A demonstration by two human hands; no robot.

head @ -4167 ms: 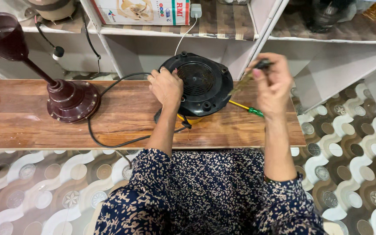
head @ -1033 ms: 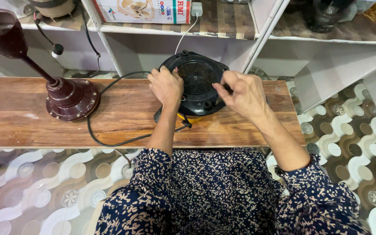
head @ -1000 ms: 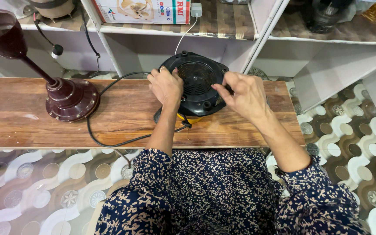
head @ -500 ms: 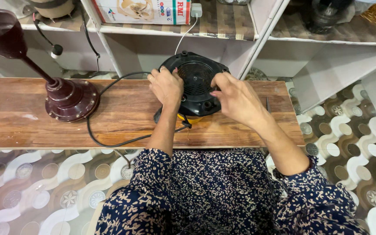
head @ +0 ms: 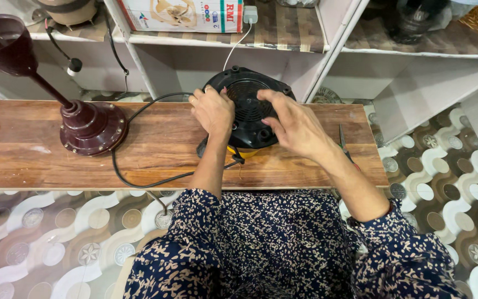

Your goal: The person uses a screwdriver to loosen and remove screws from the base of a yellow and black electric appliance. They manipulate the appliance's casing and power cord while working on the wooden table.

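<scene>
Black housing: the round vented appliance base (head: 248, 108) lies underside-up at the back edge of the wooden table (head: 40, 166), half over the gap toward the shelf (head: 416, 52).
Left hand (head: 212, 109): I see it cupped on the base's left rim, fingers curled over it — a steadying hold, not a lift.
Right hand (head: 294, 123): fingers spread and lying on the vented face, holding nothing.
Risk: the base could rock or slide off the back edge if I press unevenly — the black cord (head: 139, 180) trailing beneath could tug it too.
Loose tool: a screwdriver (head: 343, 143) lies just right of my right wrist; a sleeve could sweep it off.
Change: earlier the right hand was raised by the base's right side pinching something small; now it is down flat on the vents.
</scene>
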